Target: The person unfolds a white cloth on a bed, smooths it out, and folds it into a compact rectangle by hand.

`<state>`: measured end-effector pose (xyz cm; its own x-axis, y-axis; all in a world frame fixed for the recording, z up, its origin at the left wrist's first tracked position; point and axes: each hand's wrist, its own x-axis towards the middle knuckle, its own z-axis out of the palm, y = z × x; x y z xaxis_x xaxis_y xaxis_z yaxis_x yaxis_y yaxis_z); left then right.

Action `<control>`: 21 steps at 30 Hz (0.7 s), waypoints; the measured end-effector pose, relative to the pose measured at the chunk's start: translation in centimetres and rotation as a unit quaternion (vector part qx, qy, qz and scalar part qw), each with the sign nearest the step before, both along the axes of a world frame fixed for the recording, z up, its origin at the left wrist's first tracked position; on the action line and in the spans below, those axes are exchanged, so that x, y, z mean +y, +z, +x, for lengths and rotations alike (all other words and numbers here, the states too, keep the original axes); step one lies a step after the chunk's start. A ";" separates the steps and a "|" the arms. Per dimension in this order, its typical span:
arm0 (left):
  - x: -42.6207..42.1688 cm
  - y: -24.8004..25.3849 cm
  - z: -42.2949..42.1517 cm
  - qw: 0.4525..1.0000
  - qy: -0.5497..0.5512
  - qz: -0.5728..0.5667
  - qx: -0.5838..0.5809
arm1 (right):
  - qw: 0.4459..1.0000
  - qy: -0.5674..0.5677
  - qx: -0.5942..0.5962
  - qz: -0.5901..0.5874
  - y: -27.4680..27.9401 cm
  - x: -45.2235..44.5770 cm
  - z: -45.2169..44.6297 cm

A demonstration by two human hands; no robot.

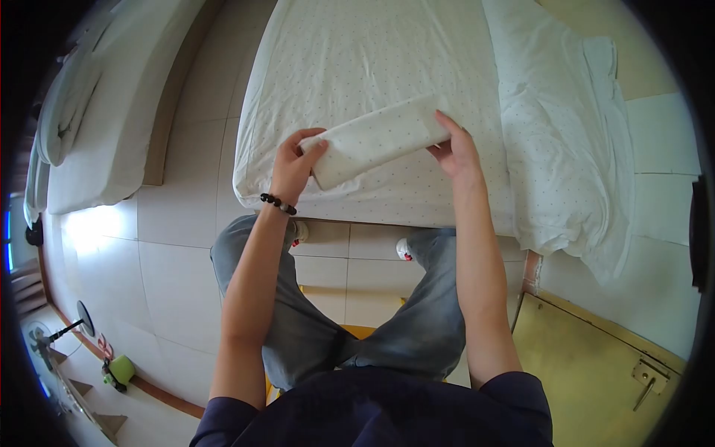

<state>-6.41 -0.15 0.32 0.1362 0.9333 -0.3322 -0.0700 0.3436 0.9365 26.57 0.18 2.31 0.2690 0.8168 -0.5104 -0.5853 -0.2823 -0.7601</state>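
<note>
Between my two hands is a folded white cloth [383,139] with small dots, flattened into a long strip that slants up to the right. My left hand [298,160] grips its left end, thumb on top and fingers curled behind. At the right end, my right hand [456,147] pinches the cloth with the thumb on the upper side. The strip is held just above a bed [372,56] whose dotted white sheet has the same pattern. A dark bead bracelet [278,203] circles my left wrist.
A rumpled white quilt [555,141] lies along the bed's right side. Another bed [123,97] stands at the left across a tiled floor [179,276]. My legs [305,313] straddle a yellow stool [359,331]. A yellowish door [596,372] with a handle is at lower right.
</note>
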 end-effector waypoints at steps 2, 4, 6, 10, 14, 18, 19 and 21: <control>1.0 0.5 0.1 0.986 -0.024 0.061 0.152 | 0.995 0.075 -0.065 -0.030 0.0 -1.4 2.5; 1.7 0.3 0.4 0.958 -0.045 0.105 0.265 | 0.979 0.146 -0.125 -0.062 0.2 -2.9 3.6; 2.5 -1.1 1.2 0.930 -0.035 0.172 0.323 | 0.958 0.166 -0.219 -0.084 0.1 -3.7 3.4; 2.4 -3.6 2.8 0.829 0.029 0.378 0.411 | 0.758 0.170 -0.627 -0.057 -0.5 -5.2 -0.1; -1.1 -1.3 6.3 0.758 -0.055 0.492 0.425 | 0.591 0.141 -0.769 0.199 -2.9 -6.4 -5.7; -1.7 -2.8 7.6 0.741 -0.108 0.476 0.461 | 0.521 0.190 -0.798 0.235 -4.8 -6.4 -9.6; -1.7 -3.1 7.9 0.734 -0.123 0.472 0.472 | 0.507 0.193 -0.805 0.239 -5.3 -6.1 -9.6; -1.0 -3.7 7.8 0.735 -0.142 0.474 0.463 | 0.509 0.192 -0.808 0.224 -5.8 -5.9 -9.6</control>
<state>1.36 -1.19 -3.40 0.4952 0.7826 0.3772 0.6969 -0.6171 0.3654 17.00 -5.74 -3.51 -0.1819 0.9049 0.3847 0.9410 0.2738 -0.1990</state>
